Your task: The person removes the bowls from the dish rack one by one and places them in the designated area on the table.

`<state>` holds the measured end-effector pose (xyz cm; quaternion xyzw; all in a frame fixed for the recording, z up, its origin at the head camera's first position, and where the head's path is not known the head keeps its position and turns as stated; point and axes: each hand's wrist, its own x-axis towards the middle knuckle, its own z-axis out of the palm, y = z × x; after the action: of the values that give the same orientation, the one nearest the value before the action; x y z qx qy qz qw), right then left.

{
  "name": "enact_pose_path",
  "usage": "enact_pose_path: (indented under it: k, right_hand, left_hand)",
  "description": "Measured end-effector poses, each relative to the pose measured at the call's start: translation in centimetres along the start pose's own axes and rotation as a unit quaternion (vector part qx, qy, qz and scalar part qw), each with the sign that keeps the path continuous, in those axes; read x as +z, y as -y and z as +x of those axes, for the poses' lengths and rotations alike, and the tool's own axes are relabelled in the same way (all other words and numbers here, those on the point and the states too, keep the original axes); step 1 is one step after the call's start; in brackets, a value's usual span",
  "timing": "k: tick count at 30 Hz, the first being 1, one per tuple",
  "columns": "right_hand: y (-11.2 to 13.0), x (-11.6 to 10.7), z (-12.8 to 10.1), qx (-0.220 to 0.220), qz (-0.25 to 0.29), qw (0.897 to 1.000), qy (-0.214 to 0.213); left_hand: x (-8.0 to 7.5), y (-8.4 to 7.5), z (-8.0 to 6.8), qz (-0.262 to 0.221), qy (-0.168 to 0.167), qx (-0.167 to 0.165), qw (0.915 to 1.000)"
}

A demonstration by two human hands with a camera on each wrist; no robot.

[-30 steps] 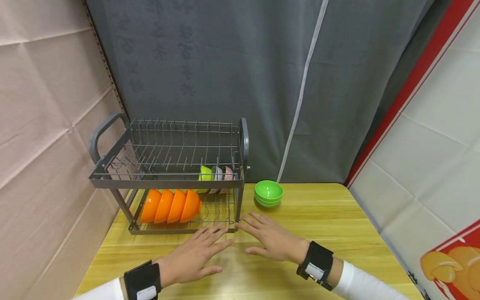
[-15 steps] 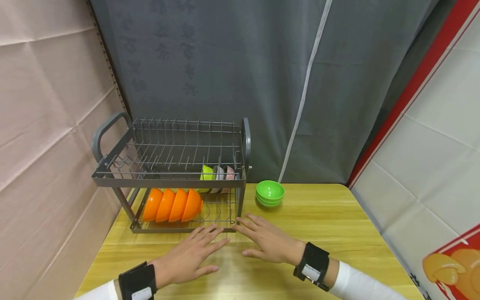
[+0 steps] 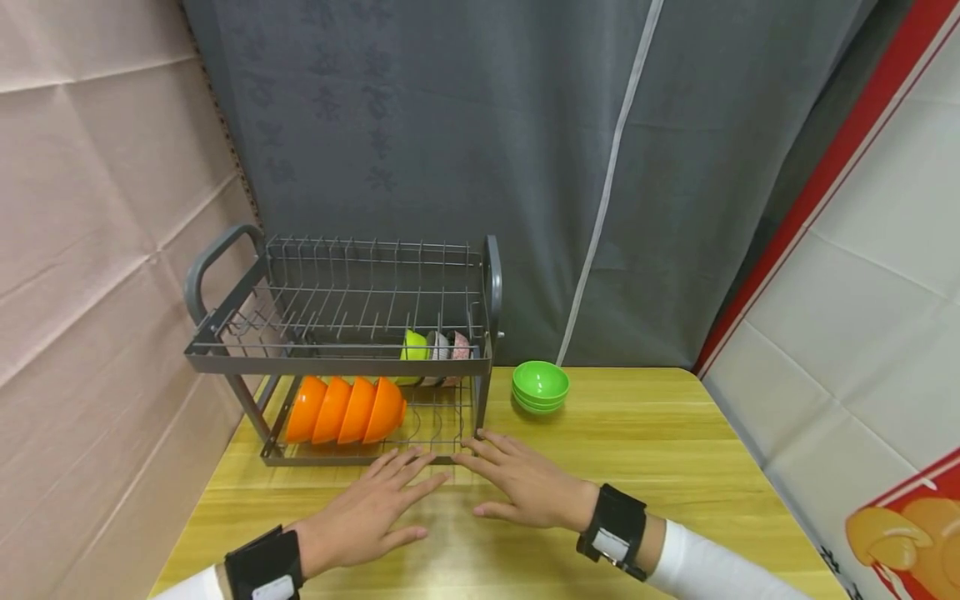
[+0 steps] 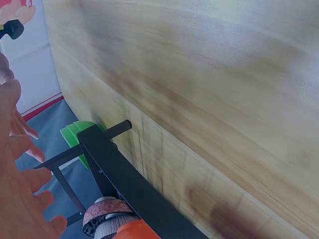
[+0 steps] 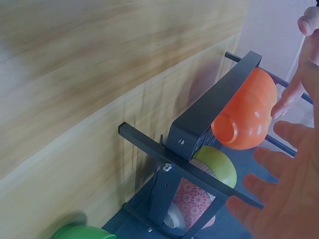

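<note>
- Rack (image 3: pixel 337 358), two tiers, stands on your table (image 3: pixel 637 450): four orange bowls (image 3: pixel 345 411) on the lower tier.
- Green bowls (image 3: pixel 539 386) stacked beside it.
- Your left hand (image 3: pixel 360 517) and right hand (image 3: pixel 521 483) lie flat, fingers spread, holding nothing, before the rack.

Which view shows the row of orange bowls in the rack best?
The head view: all four orange bowls stand on edge on the rack's lower tier. The right wrist view shows only one orange bowl; the left wrist view shows just an orange sliver at the bottom edge.

Grey two-tier wire dish rack (image 3: pixel 337 358) on the table's left — four orange bowls (image 3: pixel 345 411) tilted in its lower tier
</note>
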<state>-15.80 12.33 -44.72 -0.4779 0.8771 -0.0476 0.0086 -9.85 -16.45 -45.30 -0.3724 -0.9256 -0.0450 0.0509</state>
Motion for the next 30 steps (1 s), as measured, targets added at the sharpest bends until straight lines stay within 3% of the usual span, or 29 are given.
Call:
enact_pose_path:
  k: [9,30]
  right_hand:
    - [0.4,0.0,0.6,-0.006,-0.006,1.0,0.013]
    - [0.9,0.7,1.4,-0.021,-0.017,1.0,0.014]
  left_hand:
    - [-0.5,0.6,-0.2,-0.016,0.017,-0.026,0.9994]
    - [-0.7,2.1,-1.3,-0.035,-0.004,-0.067,0.9971]
